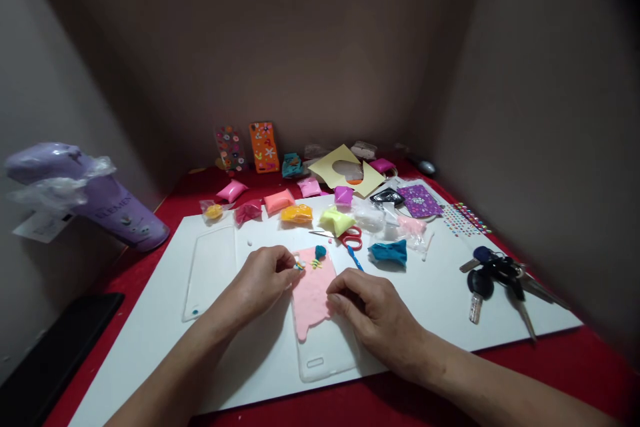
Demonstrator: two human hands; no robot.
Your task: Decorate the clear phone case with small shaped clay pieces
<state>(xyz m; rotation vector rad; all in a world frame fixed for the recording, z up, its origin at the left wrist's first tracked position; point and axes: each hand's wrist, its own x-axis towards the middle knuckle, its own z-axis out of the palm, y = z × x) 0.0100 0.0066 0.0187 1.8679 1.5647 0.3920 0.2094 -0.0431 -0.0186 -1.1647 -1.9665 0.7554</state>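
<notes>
At six o'clock on the white board (pixel 420 307), our phone case (pixel 315 365) lies flat, its long axis near twelve to six, the uncovered end toward us. Pink clay (pixel 313 293) covers its far part. Our left hand (pixel 267 278) pinches at its ten o'clock edge; our right hand (pixel 376 313) has fingertips bunched at three (whether gripping, we cannot tell). Beyond, red cloth (pixel 200 188) meets plain walls (pixel 310 33).
</notes>
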